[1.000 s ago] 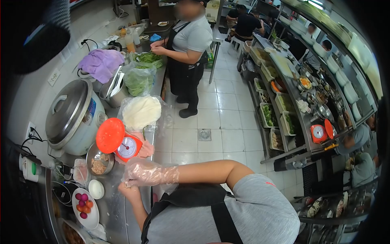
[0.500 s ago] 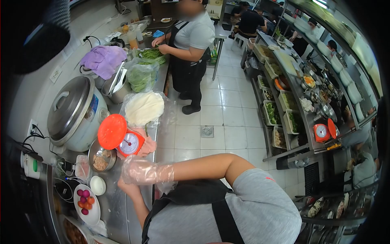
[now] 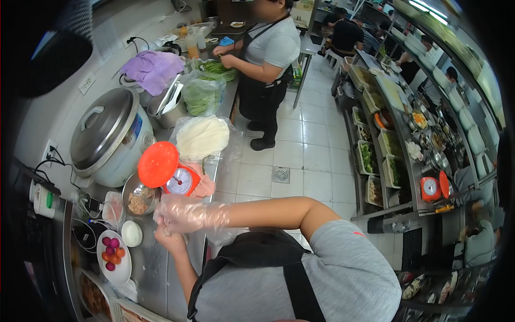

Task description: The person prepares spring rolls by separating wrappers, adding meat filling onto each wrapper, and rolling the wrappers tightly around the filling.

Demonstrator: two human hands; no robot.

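Observation:
My right hand (image 3: 178, 213), in a clear plastic glove, is over the steel counter with its fingers curled. Just below it, my bare left hand (image 3: 170, 240) is closed, close against the gloved fingers. Something small and pale may be between them, but I cannot make it out. Beside the hands stands a steel bowl (image 3: 127, 191) holding ground meat (image 3: 139, 203). A red kitchen scale (image 3: 194, 181) with a white dial is behind my right hand, and its round red pan (image 3: 159, 164) tilts toward the bowl.
A white oval plate (image 3: 121, 272) of red and purple balls and a white round container (image 3: 131, 233) are at the left. Behind are a large lidded cooker (image 3: 104, 137), dough-like sheet (image 3: 203, 138) and bagged greens (image 3: 204, 96). A co-worker (image 3: 268, 59) stands at the counter.
The view has shifted, so the counter items appear farther right. My gloved right hand's curled fingers now show more clearly above my left hand. The co-worker's hands remain at the greens.

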